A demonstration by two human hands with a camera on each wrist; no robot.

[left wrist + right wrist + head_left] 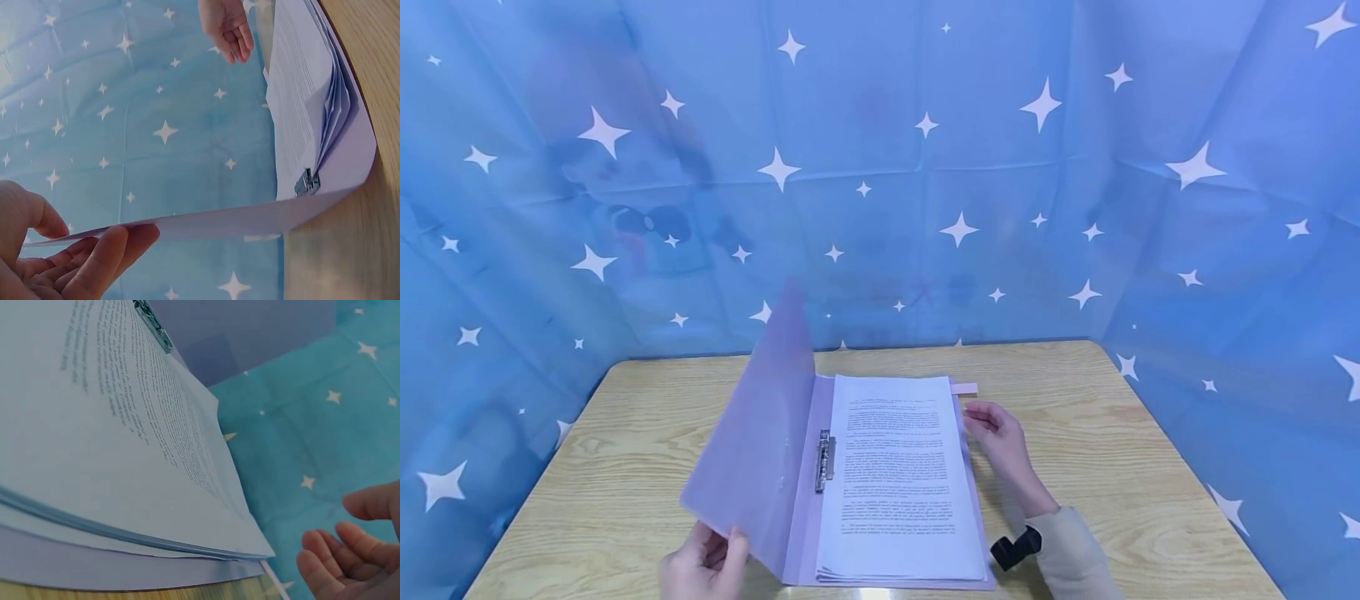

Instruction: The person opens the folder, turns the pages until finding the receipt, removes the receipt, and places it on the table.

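Nearest to the camera, at the bottom edge of the view, the left hand (703,565) pinches the lower corner of a folder's lilac cover (752,450), thumb on one side and fingers on the other. From where I stand, that cover rises like a slanted wall between the left hand and the pages, blocking part of the table (625,467) and the backdrop behind it. The folder (801,542) itself lies on the wooden tabletop, near the front edge, its spine toward the left.

On it rests a stack of printed sheets (895,483), a little uneven along the bottom. A metal clip (824,462) sits at the stack's left edge; whether it is clamped down, I cannot tell. Near the top right, a small pink tab (964,388) pokes out past the paper.

Just beside the stack's right edge, the right hand (1002,437) is released, fingers loosely bent, with nothing in its grasp. Behind it come a pale sleeve (1071,554) and a black object (1017,548) at the cuff, near the folder's lower right corner. Blue cloth (880,83) scattered with white stars hangs around the back and both sides of the table.
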